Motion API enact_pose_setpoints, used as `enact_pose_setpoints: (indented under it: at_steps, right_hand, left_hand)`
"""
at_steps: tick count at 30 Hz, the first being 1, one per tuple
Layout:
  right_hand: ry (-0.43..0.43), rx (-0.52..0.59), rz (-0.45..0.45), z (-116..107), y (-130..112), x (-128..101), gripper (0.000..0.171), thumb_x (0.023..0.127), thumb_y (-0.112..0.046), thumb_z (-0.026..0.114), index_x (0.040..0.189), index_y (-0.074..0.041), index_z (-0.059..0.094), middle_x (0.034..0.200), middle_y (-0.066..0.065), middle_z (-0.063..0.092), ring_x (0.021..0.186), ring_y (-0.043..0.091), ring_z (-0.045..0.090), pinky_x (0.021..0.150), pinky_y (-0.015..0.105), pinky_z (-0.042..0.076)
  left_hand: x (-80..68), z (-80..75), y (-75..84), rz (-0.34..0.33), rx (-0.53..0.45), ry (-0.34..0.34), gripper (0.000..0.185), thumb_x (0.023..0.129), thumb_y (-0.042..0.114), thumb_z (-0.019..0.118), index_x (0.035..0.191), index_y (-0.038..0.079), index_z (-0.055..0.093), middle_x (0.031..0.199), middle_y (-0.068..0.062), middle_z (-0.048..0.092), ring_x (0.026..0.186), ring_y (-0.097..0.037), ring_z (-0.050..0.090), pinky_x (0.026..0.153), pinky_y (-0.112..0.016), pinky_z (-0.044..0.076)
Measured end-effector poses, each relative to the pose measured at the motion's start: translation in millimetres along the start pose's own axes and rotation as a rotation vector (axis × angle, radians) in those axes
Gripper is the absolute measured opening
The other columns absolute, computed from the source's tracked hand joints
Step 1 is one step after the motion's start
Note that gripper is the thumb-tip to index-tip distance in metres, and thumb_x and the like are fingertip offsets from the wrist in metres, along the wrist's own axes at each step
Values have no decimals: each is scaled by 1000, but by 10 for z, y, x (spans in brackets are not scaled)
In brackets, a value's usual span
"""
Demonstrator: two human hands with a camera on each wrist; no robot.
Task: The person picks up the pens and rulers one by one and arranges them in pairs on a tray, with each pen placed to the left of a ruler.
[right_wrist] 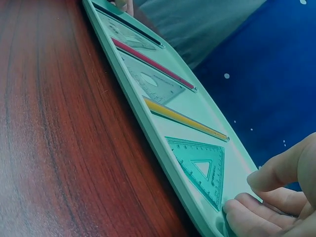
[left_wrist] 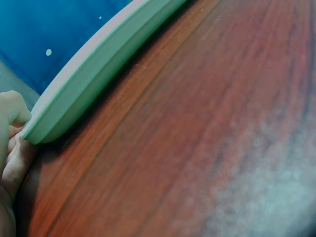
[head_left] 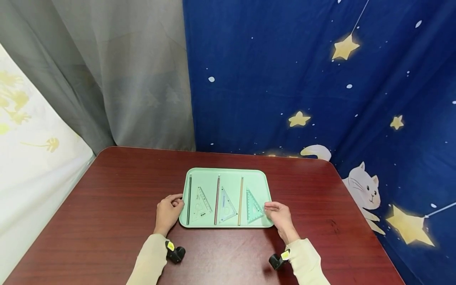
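A pale green tray (head_left: 204, 176) lies on the table, its rim raised all round. On it, from left to right, are a dark pencil (head_left: 189, 200), a clear set square (head_left: 204, 201), a red pencil (head_left: 217, 200), a second clear set square (head_left: 228, 208), a yellow pencil (head_left: 240, 202) and a green set square (head_left: 253, 208). My left hand (head_left: 167, 213) grips the tray's left rim between thumb and fingers. On the opposite side, my right hand (head_left: 279, 219) holds the right rim beside the green set square; its fingertips overlap the tray's corner in the right wrist view.
The reddish-brown wooden table (head_left: 117, 206) extends around the tray. Behind it hang a grey curtain (head_left: 146, 79) and a blue curtain (head_left: 256, 79) with stars and a cat. A white cloth (head_left: 32, 166) hangs at the left. Black wrist cameras (head_left: 175, 253) sit at both sleeves.
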State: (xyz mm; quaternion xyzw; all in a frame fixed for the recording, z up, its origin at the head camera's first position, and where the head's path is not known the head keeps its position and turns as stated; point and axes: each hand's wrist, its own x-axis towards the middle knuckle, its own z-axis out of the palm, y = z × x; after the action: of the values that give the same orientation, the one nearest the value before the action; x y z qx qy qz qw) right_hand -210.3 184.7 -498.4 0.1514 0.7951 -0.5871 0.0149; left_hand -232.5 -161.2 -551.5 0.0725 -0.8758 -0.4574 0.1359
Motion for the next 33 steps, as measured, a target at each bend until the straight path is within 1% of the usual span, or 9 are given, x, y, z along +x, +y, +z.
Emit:
enact_pose_setpoints:
  at_steps: [4,13,17,23,28,33]
  right_hand:
    - [-1,-2,-3,1,0,2,28,82,6,60,109,14,62,104,27,67,90,19,66,68,17,46]
    - [-3,-10,-9,4,-3,24,27,83,5,61,109,12,63,103,25,67,90,19,66,70,19,47]
    - [-7,-22,-3,0,19,20,26,83,4,60,108,11,64,101,24,67,86,15,65,71,20,47]
    - [-11,-13,3,1,26,14,28,81,4,61,108,12,63,98,22,67,76,8,60,68,22,47]
    - [-12,-4,5,-2,6,11,29,80,4,61,108,13,60,92,19,66,69,8,57,66,25,48]
    - [-6,-22,4,-19,5,0,30,80,3,61,109,12,59,92,18,65,69,11,59,67,27,49]
  left_hand:
    - [4,-2,10,-2,-3,-3,26,83,9,60,104,6,74,75,-5,64,59,-10,50,62,-23,40]
    - [17,-20,23,2,-9,-10,26,85,10,59,106,5,73,76,-6,65,59,-10,50,62,-23,40]
    - [-5,-5,1,-6,-6,-18,26,85,10,59,106,6,73,77,-6,65,59,-11,50,62,-23,40]
    - [-19,4,-17,5,7,-3,25,84,9,60,105,6,73,76,-5,64,61,-10,51,62,-23,41]
    - [-16,-6,1,11,4,5,25,84,10,60,105,6,73,76,-5,64,61,-11,51,63,-24,41]
    - [-32,8,-7,4,6,-1,25,85,10,60,105,6,73,78,-5,65,61,-10,51,64,-24,41]
